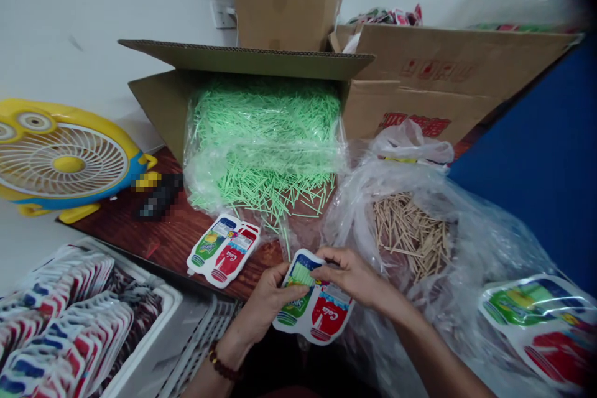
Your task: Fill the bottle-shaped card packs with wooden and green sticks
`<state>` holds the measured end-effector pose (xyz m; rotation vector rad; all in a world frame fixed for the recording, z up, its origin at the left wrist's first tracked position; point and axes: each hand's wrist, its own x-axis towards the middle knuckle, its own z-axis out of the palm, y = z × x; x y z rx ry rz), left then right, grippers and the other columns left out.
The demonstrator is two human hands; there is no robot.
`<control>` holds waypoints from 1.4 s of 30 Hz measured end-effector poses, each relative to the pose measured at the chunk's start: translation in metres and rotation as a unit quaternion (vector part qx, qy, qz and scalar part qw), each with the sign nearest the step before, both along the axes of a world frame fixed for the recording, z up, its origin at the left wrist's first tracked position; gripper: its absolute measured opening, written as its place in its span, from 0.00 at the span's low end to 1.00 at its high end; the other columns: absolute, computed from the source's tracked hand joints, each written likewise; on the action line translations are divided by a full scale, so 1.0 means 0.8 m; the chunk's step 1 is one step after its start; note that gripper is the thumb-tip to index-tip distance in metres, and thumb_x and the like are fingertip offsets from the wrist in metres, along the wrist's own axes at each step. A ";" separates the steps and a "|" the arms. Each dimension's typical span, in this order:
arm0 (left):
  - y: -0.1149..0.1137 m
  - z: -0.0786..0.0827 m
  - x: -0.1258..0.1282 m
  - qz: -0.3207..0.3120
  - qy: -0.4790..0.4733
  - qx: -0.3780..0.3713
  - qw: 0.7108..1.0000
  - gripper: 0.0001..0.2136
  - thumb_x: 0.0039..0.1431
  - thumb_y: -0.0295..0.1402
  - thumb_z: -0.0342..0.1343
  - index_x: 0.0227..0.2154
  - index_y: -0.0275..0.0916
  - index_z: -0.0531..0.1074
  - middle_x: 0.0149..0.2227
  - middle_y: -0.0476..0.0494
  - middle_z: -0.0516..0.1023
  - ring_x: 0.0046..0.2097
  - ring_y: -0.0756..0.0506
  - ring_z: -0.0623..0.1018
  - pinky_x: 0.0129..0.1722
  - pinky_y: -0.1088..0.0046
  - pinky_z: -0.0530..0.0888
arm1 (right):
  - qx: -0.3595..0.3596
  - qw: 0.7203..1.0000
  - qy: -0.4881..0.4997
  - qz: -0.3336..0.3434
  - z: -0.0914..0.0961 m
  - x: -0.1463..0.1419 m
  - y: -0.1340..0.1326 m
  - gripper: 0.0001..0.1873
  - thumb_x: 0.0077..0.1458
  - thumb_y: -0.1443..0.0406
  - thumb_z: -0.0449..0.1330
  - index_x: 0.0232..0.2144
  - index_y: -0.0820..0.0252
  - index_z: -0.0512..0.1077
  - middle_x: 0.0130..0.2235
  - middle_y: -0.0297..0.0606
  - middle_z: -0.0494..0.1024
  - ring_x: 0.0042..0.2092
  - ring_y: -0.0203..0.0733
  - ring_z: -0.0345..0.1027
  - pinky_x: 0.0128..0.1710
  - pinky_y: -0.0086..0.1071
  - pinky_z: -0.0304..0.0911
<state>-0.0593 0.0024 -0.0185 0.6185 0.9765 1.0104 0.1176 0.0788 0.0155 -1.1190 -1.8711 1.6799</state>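
Both hands are on a printed plastic pouch with a green Sprite picture and a red Cola picture. My left hand grips its left side, thumb across the front. My right hand has its fingers closed at the top middle of the pouch. Thin light-green sticks show at the pouch's upper left, near my fingertips; whether they are inside it I cannot tell. Beyond my left hand, a small stack of similar pouches lies on the wooden table. Loose green sticks spill from a plastic-lined carton.
An open cardboard box holds the green sticks. To the right, a clear plastic bag holds brown sticks, with another pouch nearby. A yellow fan stands left, above a white crate packed with pouches.
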 end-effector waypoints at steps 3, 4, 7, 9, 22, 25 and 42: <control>0.000 0.001 0.000 0.005 0.005 0.002 1.000 0.12 0.47 0.29 0.66 0.37 0.35 0.75 0.29 0.45 0.81 0.29 0.46 0.78 0.30 0.72 0.73 | 0.006 1.000 -0.004 0.000 -0.006 0.002 0.003 0.03 0.49 0.64 0.61 0.29 0.57 0.74 0.27 0.30 0.75 0.29 0.36 0.66 0.27 0.26 0.57; 0.000 0.001 0.000 0.006 0.016 0.005 1.000 0.12 0.48 0.29 0.65 0.37 0.35 0.76 0.29 0.45 0.81 0.29 0.46 0.78 0.30 0.72 0.73 | 0.009 1.000 -0.013 0.001 -0.007 0.003 0.004 0.03 0.49 0.64 0.61 0.29 0.57 0.74 0.27 0.30 0.75 0.29 0.36 0.66 0.27 0.26 0.57; 0.000 0.000 0.001 0.009 0.061 0.021 0.998 0.10 0.50 0.30 0.64 0.36 0.32 0.78 0.29 0.43 0.82 0.30 0.45 0.78 0.32 0.71 0.73 | 0.024 0.999 -0.037 0.004 -0.006 0.003 0.006 0.04 0.49 0.64 0.61 0.27 0.58 0.73 0.25 0.30 0.74 0.27 0.35 0.64 0.25 0.26 0.55; 0.000 -0.002 0.002 0.014 0.074 0.028 0.997 0.09 0.50 0.30 0.64 0.35 0.31 0.79 0.31 0.42 0.83 0.30 0.45 0.79 0.33 0.70 0.73 | 0.041 0.998 -0.044 0.009 -0.004 0.003 0.006 0.05 0.49 0.64 0.60 0.26 0.59 0.73 0.25 0.30 0.73 0.27 0.35 0.63 0.25 0.25 0.55; -0.005 -0.006 0.002 0.004 0.037 0.027 0.999 0.09 0.52 0.31 0.62 0.36 0.32 0.80 0.33 0.40 0.84 0.29 0.46 0.78 0.32 0.71 0.73 | 0.154 0.988 -0.005 -0.006 0.016 0.004 0.009 0.06 0.57 0.62 0.57 0.34 0.58 0.72 0.32 0.32 0.74 0.34 0.35 0.67 0.33 0.27 0.60; -0.007 -0.005 0.004 0.003 0.054 0.034 0.998 0.08 0.52 0.31 0.62 0.33 0.32 0.80 0.31 0.41 0.83 0.27 0.47 0.77 0.30 0.73 0.73 | 0.220 0.975 -0.022 0.026 0.023 0.000 0.011 0.09 0.58 0.64 0.56 0.29 0.59 0.73 0.30 0.32 0.73 0.33 0.35 0.66 0.34 0.28 0.59; -0.008 -0.012 -0.002 -0.051 0.102 0.029 0.993 0.09 0.53 0.34 0.61 0.28 0.32 0.78 0.25 0.46 0.80 0.27 0.48 0.75 0.28 0.75 0.70 | 0.155 0.978 -0.023 0.135 0.014 -0.015 0.034 0.07 0.50 0.72 0.57 0.26 0.61 0.75 0.29 0.33 0.72 0.30 0.34 0.64 0.30 0.26 0.59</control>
